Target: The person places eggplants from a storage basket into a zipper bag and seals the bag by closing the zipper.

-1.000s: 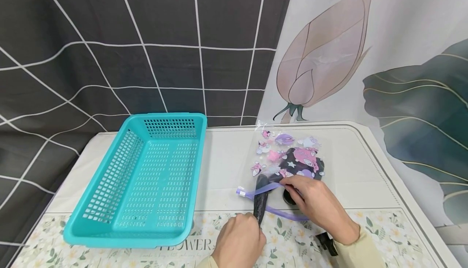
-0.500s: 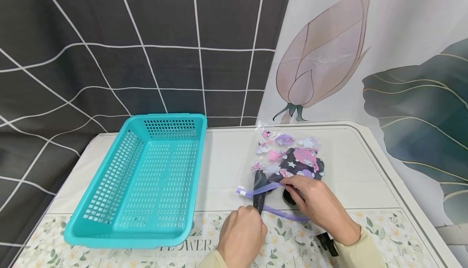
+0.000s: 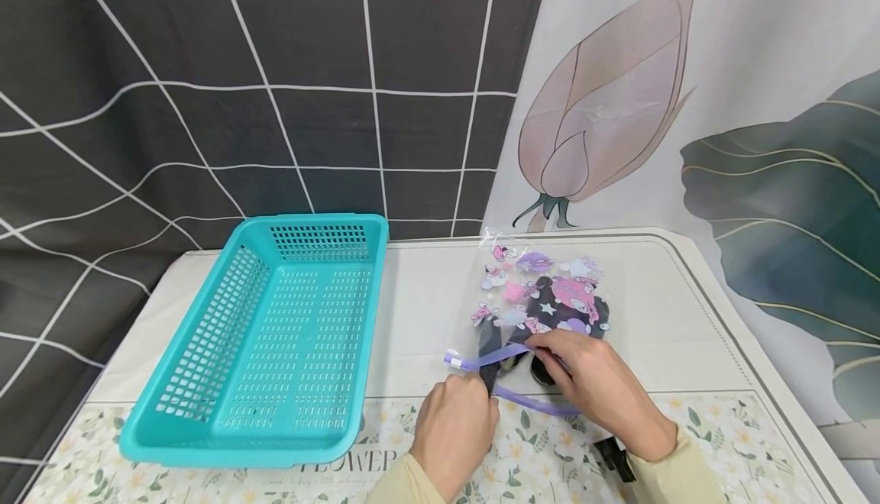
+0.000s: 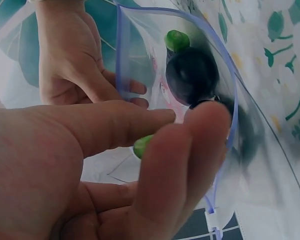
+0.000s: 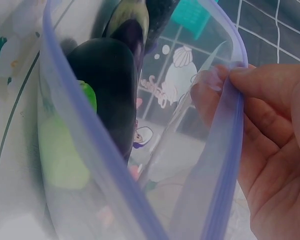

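Observation:
A clear zip bag (image 3: pixel 514 292) with pink and purple cartoon prints lies on the table, its purple-edged mouth toward me. My right hand (image 3: pixel 605 386) pinches the upper purple edge (image 5: pixel 234 130) between thumb and fingers, holding the mouth apart. My left hand (image 3: pixel 455 429) grips the near end of a long dark cucumber (image 3: pixel 489 347), most of which lies inside the mouth. A green tip (image 4: pixel 142 146) shows between the left fingers. Inside the bag are a glossy dark eggplant (image 4: pixel 192 75) with a green stem and a paler-ended purple one (image 5: pixel 127 25). The bag's far contents are partly hidden by prints.
A turquoise plastic basket (image 3: pixel 302 336) stands to the left of the bag, with nothing in it. A black clip-like object (image 3: pixel 614 458) sits by the right wrist. Dark gridded cloth (image 3: pixel 309 46) and a flower-printed curtain hang behind the table (image 3: pixel 419 313).
My left hand has moved slightly forward, and the cucumber has slid further into the bag. My right hand stays on the bag's edge.

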`<state>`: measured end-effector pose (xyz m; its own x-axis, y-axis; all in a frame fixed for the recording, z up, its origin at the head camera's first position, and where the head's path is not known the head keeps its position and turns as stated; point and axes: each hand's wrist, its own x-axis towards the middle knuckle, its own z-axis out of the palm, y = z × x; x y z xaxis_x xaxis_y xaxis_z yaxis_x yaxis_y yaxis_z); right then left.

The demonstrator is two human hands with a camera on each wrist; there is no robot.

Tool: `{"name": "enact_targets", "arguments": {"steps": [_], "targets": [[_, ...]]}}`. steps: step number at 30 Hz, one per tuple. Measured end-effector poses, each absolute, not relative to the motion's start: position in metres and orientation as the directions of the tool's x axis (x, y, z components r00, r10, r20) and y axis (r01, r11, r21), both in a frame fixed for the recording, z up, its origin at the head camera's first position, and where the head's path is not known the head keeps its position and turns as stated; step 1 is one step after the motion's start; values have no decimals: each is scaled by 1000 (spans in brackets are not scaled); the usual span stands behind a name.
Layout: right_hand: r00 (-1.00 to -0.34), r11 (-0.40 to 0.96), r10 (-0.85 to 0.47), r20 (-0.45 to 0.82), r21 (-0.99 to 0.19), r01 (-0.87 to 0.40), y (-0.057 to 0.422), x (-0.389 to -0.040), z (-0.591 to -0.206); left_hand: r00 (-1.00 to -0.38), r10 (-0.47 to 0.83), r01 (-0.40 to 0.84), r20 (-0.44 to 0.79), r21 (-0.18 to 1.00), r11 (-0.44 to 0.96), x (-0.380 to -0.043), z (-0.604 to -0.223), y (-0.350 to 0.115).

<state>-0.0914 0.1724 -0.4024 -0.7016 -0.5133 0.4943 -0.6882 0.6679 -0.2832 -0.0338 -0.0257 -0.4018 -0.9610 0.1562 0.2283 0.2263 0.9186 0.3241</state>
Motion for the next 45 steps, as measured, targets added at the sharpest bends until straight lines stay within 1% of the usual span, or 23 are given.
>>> {"name": "enact_targets", "arguments": {"steps": [4,10,19,27,37,45], "targets": [[-702,668,-513,494,-284,-688,172,-91,-402,-967,150,216,208,345,913,-37,-402,-27],[-702,669,-514,493,-282,-688,172,-91,-402,-967,142,211,211,353,911,-40,-404,-28],[-718,680,-510,473,-290,-674,174,-92,-404,-955,187,275,231,453,848,-41,-404,-31],[-718,681,-507,477,-289,-673,173,-92,-403,-957,228,290,181,527,799,-42,-403,-34],[-708,673,-506,493,-287,-681,172,-91,-400,-954,238,299,181,556,776,-44,-404,-34],[-704,671,-511,493,-283,-685,173,-91,-403,-954,227,296,195,499,814,-46,-409,-31]]}}
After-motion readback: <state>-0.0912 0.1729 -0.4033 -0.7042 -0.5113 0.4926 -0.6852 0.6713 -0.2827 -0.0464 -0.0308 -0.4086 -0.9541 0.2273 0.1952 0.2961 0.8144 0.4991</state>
